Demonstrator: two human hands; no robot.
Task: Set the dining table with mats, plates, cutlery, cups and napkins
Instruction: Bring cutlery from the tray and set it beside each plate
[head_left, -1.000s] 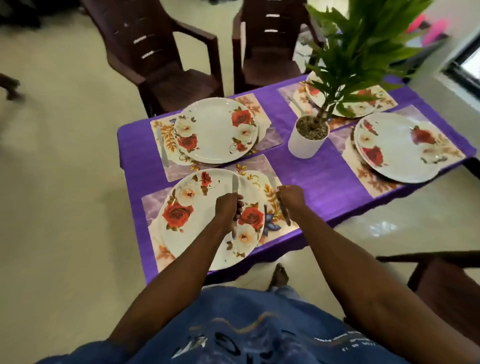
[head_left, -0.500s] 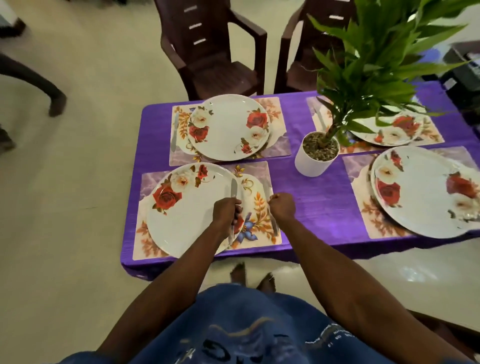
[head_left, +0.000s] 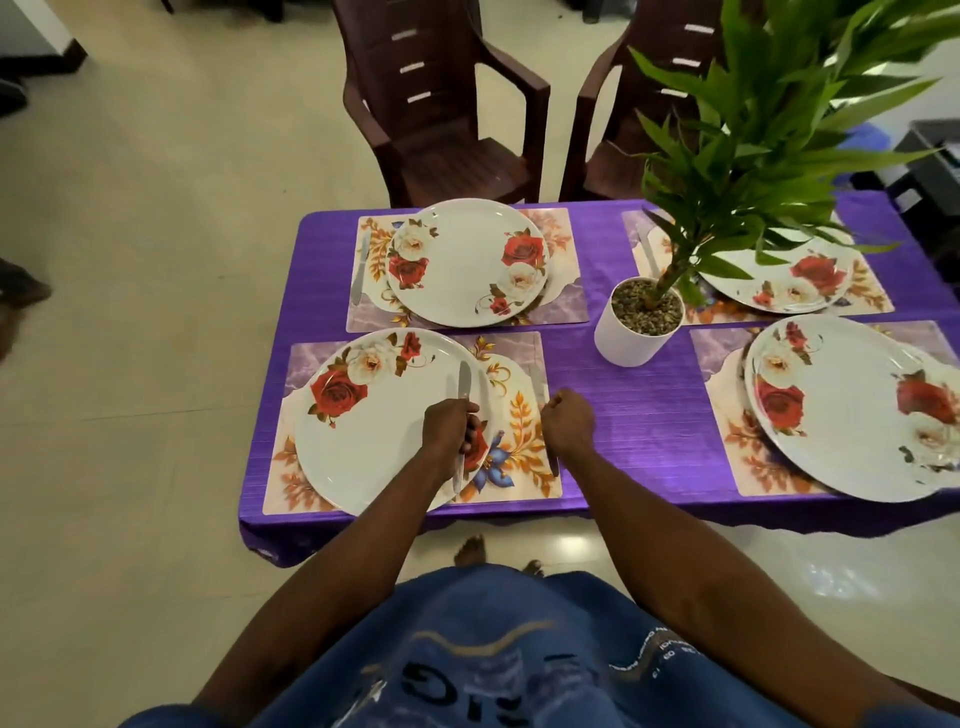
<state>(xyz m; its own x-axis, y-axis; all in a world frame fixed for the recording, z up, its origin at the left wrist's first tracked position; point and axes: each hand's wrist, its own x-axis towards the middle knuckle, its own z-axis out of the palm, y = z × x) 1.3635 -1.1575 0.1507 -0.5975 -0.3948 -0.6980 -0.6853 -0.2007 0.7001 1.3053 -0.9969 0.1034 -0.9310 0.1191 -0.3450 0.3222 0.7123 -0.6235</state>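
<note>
**Desk:** What am I looking at, widest first?

**Operator:** A purple-clothed surface (head_left: 623, 415) with four floral mats, each under a rose-print plate. I'm standing at the near-left setting, its plate (head_left: 374, 431) sitting on its mat (head_left: 519, 452).

**Desk:** And the cutlery?

**Operator:** My left hand (head_left: 447, 431) grips a knife (head_left: 461, 410) — long axis running away from me, blade tip over the plate's right rim. My right hand (head_left: 569, 423) is clenched over the mat's right edge; a second piece (head_left: 537, 387) pokes out beyond the knuckles, though I can't tell if those fingers hold it.

**Desk:** Room to set it down?

**Operator:** I judge yes — a bare strip of mat lies just right of the plate, between my hands.
</note>
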